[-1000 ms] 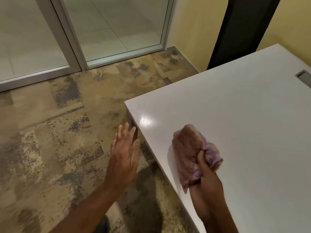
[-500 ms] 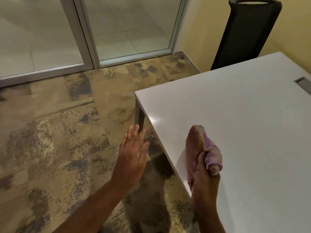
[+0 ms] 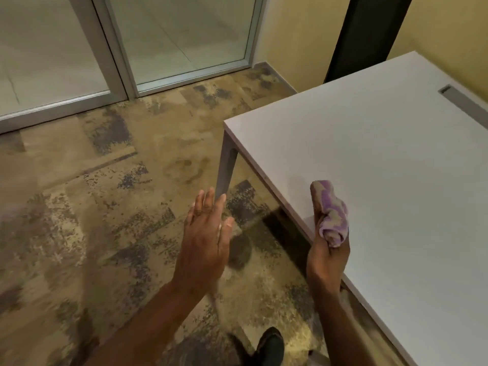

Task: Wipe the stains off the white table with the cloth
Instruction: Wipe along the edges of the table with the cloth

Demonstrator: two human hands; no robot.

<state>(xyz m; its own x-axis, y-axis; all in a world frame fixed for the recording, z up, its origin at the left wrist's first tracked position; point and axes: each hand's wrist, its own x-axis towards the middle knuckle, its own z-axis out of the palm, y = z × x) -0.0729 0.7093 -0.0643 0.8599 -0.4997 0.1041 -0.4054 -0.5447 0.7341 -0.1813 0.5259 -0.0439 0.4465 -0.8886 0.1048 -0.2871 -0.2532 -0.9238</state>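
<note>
The white table point(image 3: 383, 165) fills the right side of the head view, its near-left corner pointing toward the floor. My right hand point(image 3: 326, 257) is closed around a bunched purple and tan cloth point(image 3: 330, 212), held upright over the table's left edge. My left hand point(image 3: 204, 233) hovers flat over the carpet to the left of the table, fingers stretched out and holding nothing. I see no distinct stains on the tabletop from here.
A grey table leg point(image 3: 227, 167) stands under the corner. A grey cable slot point(image 3: 464, 101) sits at the table's far right. A dark chair back point(image 3: 367, 33) stands behind the table by the yellow wall. Glass doors point(image 3: 169, 38) line the far side. My shoe point(image 3: 269, 344) shows below.
The view has shifted so the table sits further right. My right hand has drawn the cloth back toward the table's left edge and it looks more tightly bunched. My left hand stays spread.
</note>
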